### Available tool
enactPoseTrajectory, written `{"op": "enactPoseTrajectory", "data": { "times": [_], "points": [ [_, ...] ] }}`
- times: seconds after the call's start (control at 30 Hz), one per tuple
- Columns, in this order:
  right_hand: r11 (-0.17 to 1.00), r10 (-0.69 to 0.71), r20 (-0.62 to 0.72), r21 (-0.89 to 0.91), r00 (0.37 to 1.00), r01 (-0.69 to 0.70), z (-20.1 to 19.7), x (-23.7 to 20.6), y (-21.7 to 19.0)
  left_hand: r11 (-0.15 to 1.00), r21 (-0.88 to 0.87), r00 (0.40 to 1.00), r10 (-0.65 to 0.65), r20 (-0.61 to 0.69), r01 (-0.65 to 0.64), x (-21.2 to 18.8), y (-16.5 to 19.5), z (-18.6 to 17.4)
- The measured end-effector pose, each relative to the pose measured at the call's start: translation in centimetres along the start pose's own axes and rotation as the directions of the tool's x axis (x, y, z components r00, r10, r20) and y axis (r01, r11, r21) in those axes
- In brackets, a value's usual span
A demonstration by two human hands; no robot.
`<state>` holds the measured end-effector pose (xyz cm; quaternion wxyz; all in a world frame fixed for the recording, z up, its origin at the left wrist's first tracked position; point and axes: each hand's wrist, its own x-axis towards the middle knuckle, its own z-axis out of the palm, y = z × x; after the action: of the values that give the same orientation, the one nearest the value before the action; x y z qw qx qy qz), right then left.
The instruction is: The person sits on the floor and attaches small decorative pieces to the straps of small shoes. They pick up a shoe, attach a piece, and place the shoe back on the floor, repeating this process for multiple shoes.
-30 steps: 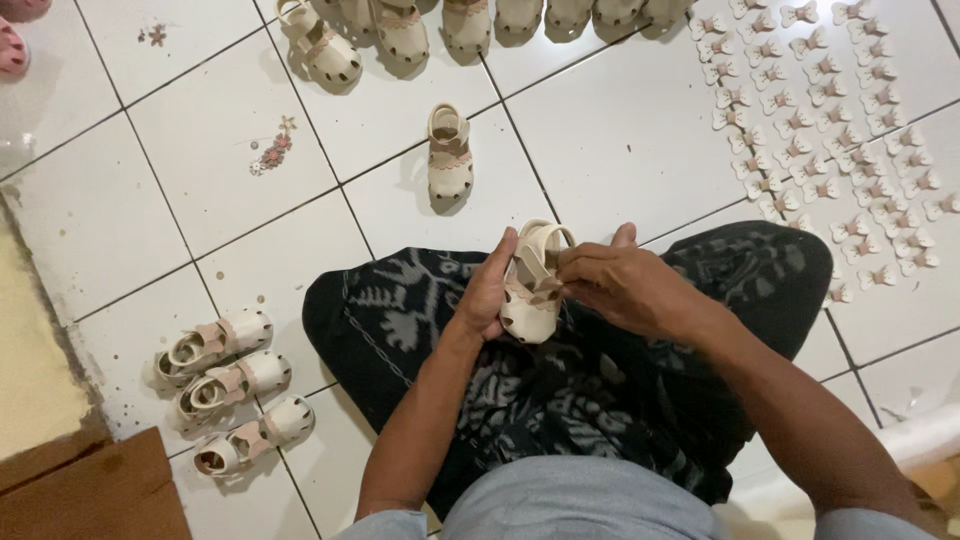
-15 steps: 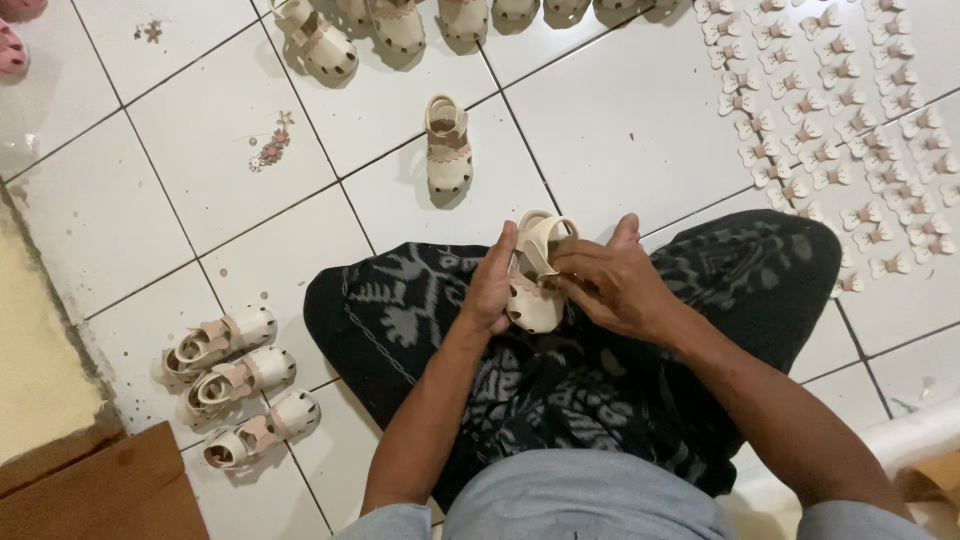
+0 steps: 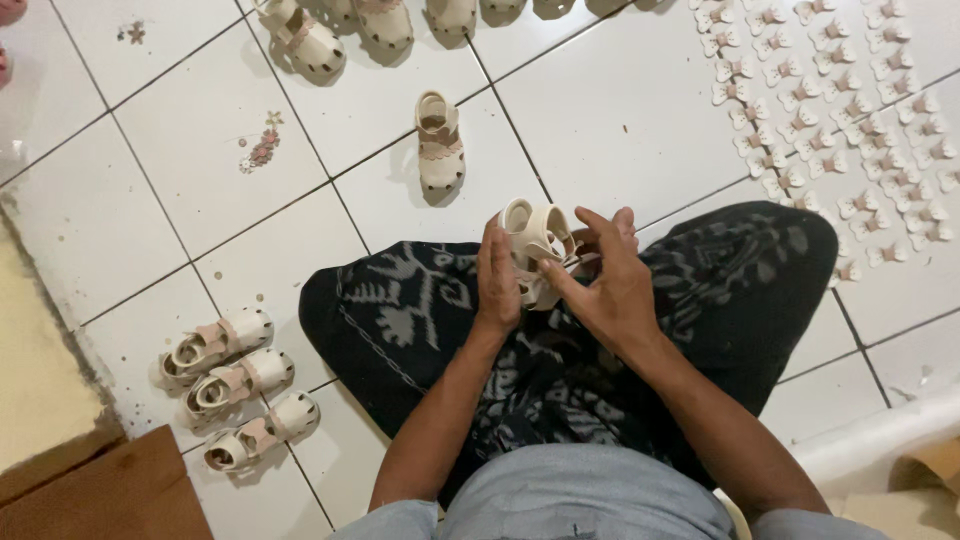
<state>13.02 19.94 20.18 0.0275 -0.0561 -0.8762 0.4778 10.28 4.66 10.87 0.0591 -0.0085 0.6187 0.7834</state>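
1. Two hands on one small cream sandal (image 3: 535,250), held above the lap, over the black patterned cloth (image 3: 420,310) and off the tiled floor (image 3: 600,120).
2. Left hand (image 3: 497,280) curled part-way against the sandal's left side, thumb and fingers pressed to its sole and upper; right hand (image 3: 605,285) loosely cupped on the other side, fingertips at the strap area. Neither fully closed; exact pinch point on the straps hidden behind the fingers.
3. Risk of a slip: light fingertip hold only, so a tug on a strap could likely twist the sandal out of the left hand and drop it onto the cloth or the floor.
4. Risk of a bent or creased strap: thin, soft-looking straps, and too much force from the right hand could probably deform them or pull a join loose.
5. Risk of scattering: rows of small bow-shaped trims (image 3: 850,110) laid toward the far right corner of the floor, just beside the right knee; a shift of that leg could sweep the nearest ones out of line.
6. Risk of mixing: single sandal (image 3: 440,145) lying just ahead of the knees, three more sandals (image 3: 235,390) in a row near the left edge by the left knee, others along the far edge; a dropped piece could land among them.
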Motion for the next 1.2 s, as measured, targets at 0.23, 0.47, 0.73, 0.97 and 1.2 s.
{"op": "enactPoseTrajectory", "data": {
  "times": [0.23,0.47,0.73,0.97,1.2],
  "points": [
    [0.997,0.07,0.044,0.034,0.997,-0.072,1.1,-0.6,1.3,0.875,-0.426,0.964,-0.265,-0.026,0.229,0.7,-1.9,-0.3],
    [0.992,0.102,0.174,-0.086,0.979,-0.088,3.8,3.6,5.7,0.977,-0.139,0.983,-0.173,-0.056,0.164,4.0,-3.3,-1.0],
    [0.877,0.009,0.283,-0.464,0.959,0.128,4.1,11.1,11.9,0.523,0.81,0.934,0.069,-0.352,0.266,11.9,-2.4,-9.2],
    [0.823,0.142,0.125,-0.566,0.982,-0.047,5.8,11.0,13.4,0.552,0.832,0.99,0.075,-0.118,0.057,13.4,-4.2,-12.6],
    [0.869,0.07,0.131,-0.495,0.989,0.004,4.8,10.7,14.3,0.675,0.711,0.974,0.053,0.22,-0.197,11.8,-4.7,-13.9]
  ]
}}
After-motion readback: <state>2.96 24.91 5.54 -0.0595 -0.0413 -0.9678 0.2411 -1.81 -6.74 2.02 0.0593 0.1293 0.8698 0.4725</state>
